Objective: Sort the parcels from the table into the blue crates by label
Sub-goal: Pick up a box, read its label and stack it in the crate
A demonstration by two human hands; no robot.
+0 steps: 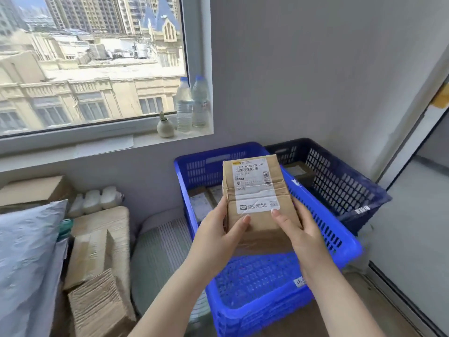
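- Grey mailer bag [21,259]: far left, beside stacked cardboard boxes [97,259].
- 2 water bottles [193,103]: upright on the window sill [102,142], a small vase [165,126] just left of them.
- Left hand [218,237]: fingers curled round the parcel's left side.
- Parcel [257,190]: brown carton, white label up, held over the bright blue crate [323,229].
- Right hand [301,229]: fingers grasping the parcel's right side.
- Dark blue crate [340,181]: touching the bright one, 1 box inside.
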